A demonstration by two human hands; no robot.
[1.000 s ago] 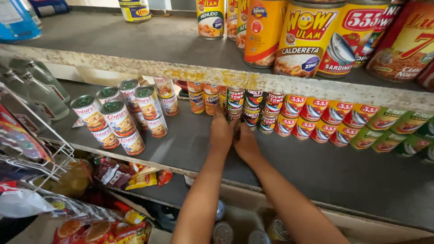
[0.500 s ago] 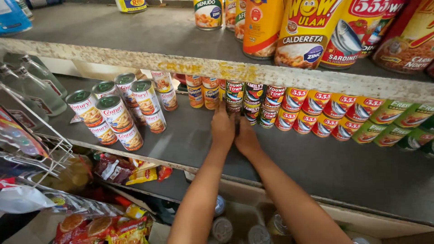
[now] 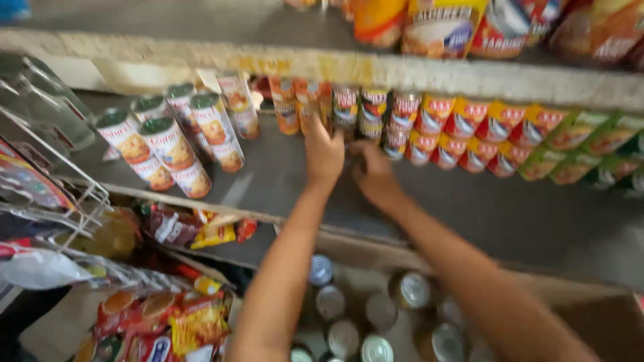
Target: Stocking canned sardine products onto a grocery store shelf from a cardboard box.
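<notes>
Both grips reach side by side to the row of small stacked cans with red and yellow labels at the back of the grey shelf. Left hand rests its fingers against the cans; right hand, just beside it, curls toward them. Motion blur hides whether either grip is closed on a can. Taller stacked cans with green lids stand to the left. Below the arms, a brown cardboard box holds silver-topped cans. Bright snack packets hang at lower left beside a wire rack.
</notes>
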